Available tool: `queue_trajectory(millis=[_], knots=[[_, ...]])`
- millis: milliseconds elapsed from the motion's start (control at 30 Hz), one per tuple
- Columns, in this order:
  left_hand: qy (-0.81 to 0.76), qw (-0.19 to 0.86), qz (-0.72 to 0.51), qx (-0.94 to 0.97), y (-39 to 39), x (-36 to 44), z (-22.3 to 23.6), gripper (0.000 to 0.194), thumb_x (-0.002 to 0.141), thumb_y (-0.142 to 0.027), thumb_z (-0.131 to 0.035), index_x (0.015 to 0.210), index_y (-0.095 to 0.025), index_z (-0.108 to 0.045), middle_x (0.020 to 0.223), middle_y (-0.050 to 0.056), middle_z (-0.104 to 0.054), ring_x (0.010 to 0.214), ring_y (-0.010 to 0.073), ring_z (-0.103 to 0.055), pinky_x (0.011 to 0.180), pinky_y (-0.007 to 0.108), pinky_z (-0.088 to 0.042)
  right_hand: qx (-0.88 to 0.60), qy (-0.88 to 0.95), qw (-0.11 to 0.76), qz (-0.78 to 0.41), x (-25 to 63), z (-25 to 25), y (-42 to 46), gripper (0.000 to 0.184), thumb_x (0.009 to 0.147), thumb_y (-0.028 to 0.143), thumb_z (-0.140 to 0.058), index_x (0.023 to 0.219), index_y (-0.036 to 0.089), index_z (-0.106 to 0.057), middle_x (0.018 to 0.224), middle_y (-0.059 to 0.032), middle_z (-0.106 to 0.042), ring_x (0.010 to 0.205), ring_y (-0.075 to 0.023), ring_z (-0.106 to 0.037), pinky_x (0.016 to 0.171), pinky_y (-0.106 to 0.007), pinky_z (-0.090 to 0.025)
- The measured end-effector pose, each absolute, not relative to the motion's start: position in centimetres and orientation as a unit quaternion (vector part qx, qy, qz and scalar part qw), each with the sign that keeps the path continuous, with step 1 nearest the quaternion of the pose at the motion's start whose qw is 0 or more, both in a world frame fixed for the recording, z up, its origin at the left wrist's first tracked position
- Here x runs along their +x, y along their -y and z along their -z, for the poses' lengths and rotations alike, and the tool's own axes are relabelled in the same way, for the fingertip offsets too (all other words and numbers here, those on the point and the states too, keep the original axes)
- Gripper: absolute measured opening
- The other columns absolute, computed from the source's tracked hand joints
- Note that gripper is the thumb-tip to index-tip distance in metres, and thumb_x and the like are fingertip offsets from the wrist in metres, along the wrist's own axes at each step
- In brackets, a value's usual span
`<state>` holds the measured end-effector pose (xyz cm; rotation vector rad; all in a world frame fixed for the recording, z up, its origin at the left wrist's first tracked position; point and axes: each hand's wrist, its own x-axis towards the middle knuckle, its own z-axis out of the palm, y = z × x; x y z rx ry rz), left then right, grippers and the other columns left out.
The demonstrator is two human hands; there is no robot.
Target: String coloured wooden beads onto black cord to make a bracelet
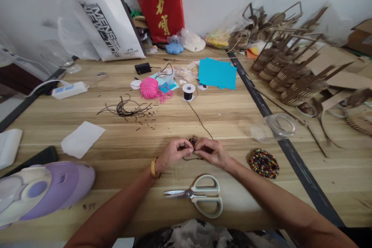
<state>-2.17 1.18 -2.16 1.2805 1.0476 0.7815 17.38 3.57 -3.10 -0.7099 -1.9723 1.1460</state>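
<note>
My left hand [178, 152] and my right hand [212, 152] meet over the table, thumbs and fingertips pinched together on a thin black cord [207, 129]. This cord runs from a white spool [188, 92] of black cord down to my fingers, and a loop of it hangs just below them. A small bunch of multicoloured beads [192, 140] shows behind my fingertips, partly hidden. Closer to me lie scissors [193, 194] with cream handles, blades pointing left. Right of my right hand rests a coil of colourful beads [263, 163].
Black cord lengths [124, 107] and snipped bits lie to the left, near pink yarn [149, 88]. Blue sheets [217, 73] sit at the back. Woven baskets [290, 69] crowd the right. A purple-and-white bottle [58, 188], white paper [83, 139] and power strip [69, 90] are left.
</note>
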Motion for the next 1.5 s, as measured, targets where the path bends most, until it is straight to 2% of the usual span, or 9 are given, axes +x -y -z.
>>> queue_trajectory(millis=[133,367,733,833,967,1133,1333,1500], knots=[[-0.449,0.606,-0.338,0.563,-1.1,-2.3,2.1,0.020,0.078,-0.030,-0.064,0.079,-0.011,-0.062,0.069,0.002,-0.061,0.064,0.0109,-0.054,0.060,0.021,-0.042,-0.253,0.776,0.366,-0.448,17.4,2.7,-3.7,0.018,0.089,0.032,-0.057,0.084,0.015,-0.062,0.077,-0.0064,-0.063,0.071,-0.0154,-0.059,0.065,-0.027,-0.047],[-0.453,0.578,-0.358,0.577,-1.2,-2.3,0.9,0.026,0.084,-0.035,-0.056,0.078,-0.011,-0.063,0.069,0.001,-0.058,0.064,0.0106,-0.049,0.061,0.021,-0.040,-0.209,0.802,0.375,-0.415,17.6,2.5,-3.9,0.011,0.091,0.024,-0.053,0.089,0.017,-0.061,0.084,-0.0085,-0.061,0.081,-0.0178,-0.057,0.072,-0.031,-0.049],[-0.444,0.626,-0.335,0.548,-1.2,-2.4,1.7,0.022,0.075,-0.031,-0.067,0.085,-0.012,-0.066,0.075,0.003,-0.066,0.069,0.0123,-0.057,0.066,0.023,-0.044,-0.217,0.810,0.374,-0.396,17.7,2.8,-3.9,0.009,0.091,0.023,-0.054,0.091,0.018,-0.061,0.084,-0.0079,-0.060,0.079,-0.0179,-0.057,0.069,-0.031,-0.049],[-0.454,0.625,-0.323,0.547,-1.2,-2.3,1.7,0.021,0.071,-0.029,-0.071,0.081,-0.011,-0.066,0.071,0.002,-0.064,0.064,0.0110,-0.055,0.063,0.022,-0.042,-0.214,0.811,0.374,-0.397,17.6,2.8,-3.9,0.008,0.091,0.022,-0.054,0.090,0.017,-0.061,0.083,-0.0076,-0.060,0.078,-0.0175,-0.057,0.068,-0.030,-0.048],[-0.449,0.616,-0.328,0.558,-1.2,-2.3,1.9,0.023,0.072,-0.032,-0.069,0.074,-0.010,-0.064,0.064,0.001,-0.061,0.060,0.0103,-0.053,0.059,0.022,-0.041,-0.215,0.809,0.372,-0.401,17.5,2.6,-3.8,0.010,0.091,0.023,-0.053,0.087,0.017,-0.060,0.079,-0.0065,-0.059,0.075,-0.0165,-0.055,0.066,-0.029,-0.047],[-0.444,0.613,-0.337,0.560,-1.2,-2.4,1.9,0.024,0.073,-0.034,-0.068,0.073,-0.011,-0.063,0.064,0.001,-0.061,0.060,0.0103,-0.053,0.059,0.022,-0.042,-0.229,0.805,0.367,-0.405,17.5,2.2,-3.6,0.013,0.091,0.025,-0.052,0.086,0.016,-0.061,0.078,-0.0066,-0.059,0.073,-0.0162,-0.055,0.064,-0.029,-0.046],[-0.449,0.606,-0.340,0.562,-1.2,-2.4,1.8,0.023,0.075,-0.033,-0.066,0.072,-0.011,-0.062,0.064,0.001,-0.061,0.060,0.0102,-0.054,0.059,0.022,-0.044,-0.335,0.743,0.400,-0.419,18.3,1.7,-4.4,0.017,0.088,0.031,-0.057,0.083,0.016,-0.062,0.076,-0.0048,-0.059,0.068,-0.0143,-0.053,0.055,-0.024,-0.041],[-0.457,0.598,-0.338,0.566,-1.2,-2.3,2.0,0.025,0.075,-0.035,-0.067,0.071,-0.011,-0.061,0.063,0.002,-0.061,0.058,0.0100,-0.054,0.058,0.022,-0.043,-0.385,0.754,0.346,-0.404,19.1,1.2,-5.3,0.016,0.086,0.030,-0.058,0.079,0.015,-0.060,0.071,-0.0016,-0.056,0.059,-0.0109,-0.049,0.051,-0.021,-0.037]])
